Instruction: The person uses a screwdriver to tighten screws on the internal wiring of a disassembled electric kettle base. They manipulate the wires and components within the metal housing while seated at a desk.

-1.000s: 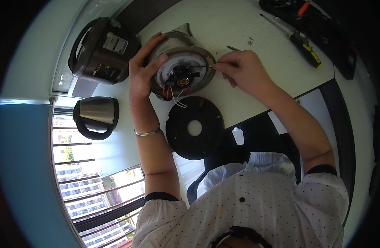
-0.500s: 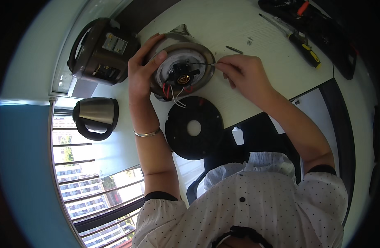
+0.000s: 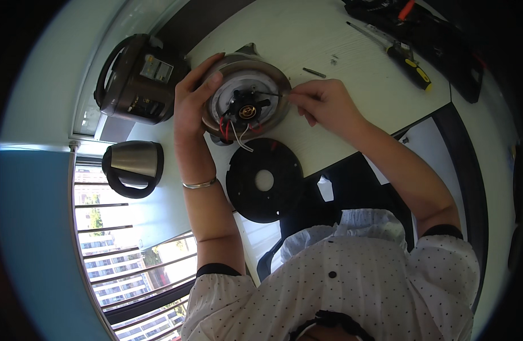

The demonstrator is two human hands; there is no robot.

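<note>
A metal electric kettle [image 3: 281, 74] lies with its underside up, its spout pointing to the far side. My left hand [image 3: 196, 96] is wrapped round its left side, thumb on the rim. On the exposed base is a black connector [image 3: 247, 111] with red and white wires [image 3: 240, 136] hanging toward me. My right hand [image 3: 321, 99] pinches a thin, dark screwdriver [image 3: 270, 94] from the right, its shaft lying low across the base. The tip meets the upper edge of the connector; the handle end is hidden in my fingers. Nearer me sits a round black base cover [image 3: 244, 193] with a central hole.
A brown rice cooker [image 3: 139, 79] and another steel kettle [image 3: 133, 165] stand at the left. A small metal bit [image 3: 314, 73] lies beyond my right hand. At the far right are a black-and-yellow screwdriver [image 3: 409, 65] and a black tool case [image 3: 449, 51]. A barred window [image 3: 130, 244] is at lower left.
The whole view has shifted slightly. My left hand keeps its hold on the kettle, and the screwdriver tip stays at the connector, with my right hand a little closer to the rim.
</note>
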